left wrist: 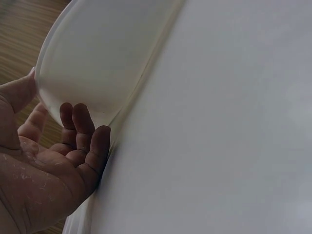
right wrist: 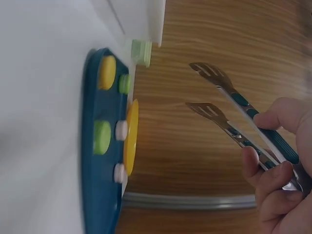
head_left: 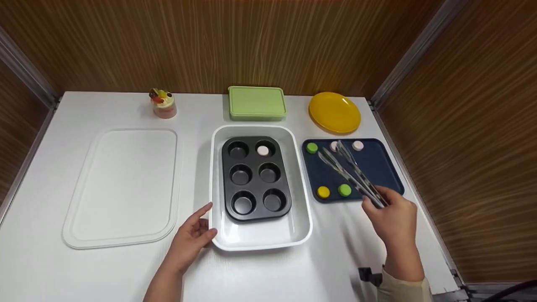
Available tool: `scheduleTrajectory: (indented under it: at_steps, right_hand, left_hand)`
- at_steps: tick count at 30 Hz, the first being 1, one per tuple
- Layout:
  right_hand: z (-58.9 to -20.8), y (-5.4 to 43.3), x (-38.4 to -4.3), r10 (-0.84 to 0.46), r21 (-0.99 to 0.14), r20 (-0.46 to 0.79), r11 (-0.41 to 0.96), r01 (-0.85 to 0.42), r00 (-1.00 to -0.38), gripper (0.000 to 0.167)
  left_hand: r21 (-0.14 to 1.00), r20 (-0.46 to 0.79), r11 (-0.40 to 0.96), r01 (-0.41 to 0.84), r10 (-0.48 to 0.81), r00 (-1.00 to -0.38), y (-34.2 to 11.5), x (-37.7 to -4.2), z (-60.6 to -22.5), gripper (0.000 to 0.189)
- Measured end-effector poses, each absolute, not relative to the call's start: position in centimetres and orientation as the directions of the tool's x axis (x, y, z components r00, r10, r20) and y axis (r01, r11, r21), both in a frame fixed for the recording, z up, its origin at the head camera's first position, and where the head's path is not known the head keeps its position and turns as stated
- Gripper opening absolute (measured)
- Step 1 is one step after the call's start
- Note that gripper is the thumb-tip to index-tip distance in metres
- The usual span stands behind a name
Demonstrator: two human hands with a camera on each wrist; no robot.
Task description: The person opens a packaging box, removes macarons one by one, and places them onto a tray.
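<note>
My right hand (head_left: 392,216) grips a pair of tongs (right wrist: 239,105) by its handles. The spread tips hover over the dark blue tray (head_left: 386,172) with nothing between them. On that tray lie green macarons (head_left: 345,190), a yellow macaron (head_left: 323,192) and pink macarons (head_left: 358,145), one partly hidden behind the tongs. My left hand (head_left: 188,241) touches the near left edge of a white bin (head_left: 304,226), thumb at the rim and other fingers loosely bent beside the wall. Inside the bin sits a dark muffin pan (head_left: 256,188); a pink macaron (head_left: 263,150) rests in its far right cup.
Left of the bin a white lid (head_left: 126,188) lies flat. Along the back stand a dessert cup (head_left: 165,107) topped with fruit, a green lidded box (head_left: 257,102) and a yellow plate (head_left: 334,112). Wood-grain panels (head_left: 209,46) border the table.
</note>
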State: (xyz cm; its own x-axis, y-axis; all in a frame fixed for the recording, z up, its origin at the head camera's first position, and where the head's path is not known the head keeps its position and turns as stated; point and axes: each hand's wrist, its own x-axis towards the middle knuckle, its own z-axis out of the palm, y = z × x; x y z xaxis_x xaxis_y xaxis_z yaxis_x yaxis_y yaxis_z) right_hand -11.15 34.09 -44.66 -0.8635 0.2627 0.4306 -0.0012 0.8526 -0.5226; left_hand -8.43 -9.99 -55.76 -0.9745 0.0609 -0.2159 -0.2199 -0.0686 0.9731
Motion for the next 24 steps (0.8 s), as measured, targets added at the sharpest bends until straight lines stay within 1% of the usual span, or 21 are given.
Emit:
scheduleTrajectory:
  at_steps: [7, 13, 16, 21, 24]
  right_hand:
    - [-43.8, 32.0, -13.8, 0.207, -0.541, 0.441, 0.838, -0.075, -0.874, 0.025]
    - [-43.6, 30.6, -16.0, 0.11, -0.502, 0.472, 0.849, -0.164, -0.875, 0.022]
    - [-43.6, 29.8, -17.0, 0.071, -0.488, 0.452, 0.854, -0.18, -0.889, 0.022]
    - [-43.9, 28.8, -18.7, 0.015, -0.471, 0.377, 0.864, -0.178, -0.926, 0.023]
    - [-44.2, 28.2, -19.5, -0.032, -0.441, 0.362, 0.875, -0.201, -0.932, 0.021]
  left_hand:
    - [0.971, -0.224, -0.076, -0.228, 0.056, -0.973, -10.1, -8.4, -55.8, 0.07]
    - [0.969, -0.226, -0.086, -0.231, 0.061, -0.972, -10.0, -8.5, -55.8, 0.07]
    - [0.971, -0.219, -0.087, -0.224, 0.063, -0.974, -10.0, -8.5, -55.9, 0.069]
    - [0.97, -0.22, -0.087, -0.225, 0.063, -0.973, -10.0, -8.5, -55.8, 0.069]
    - [0.969, -0.225, -0.088, -0.23, 0.063, -0.972, -10.0, -8.5, -55.9, 0.069]
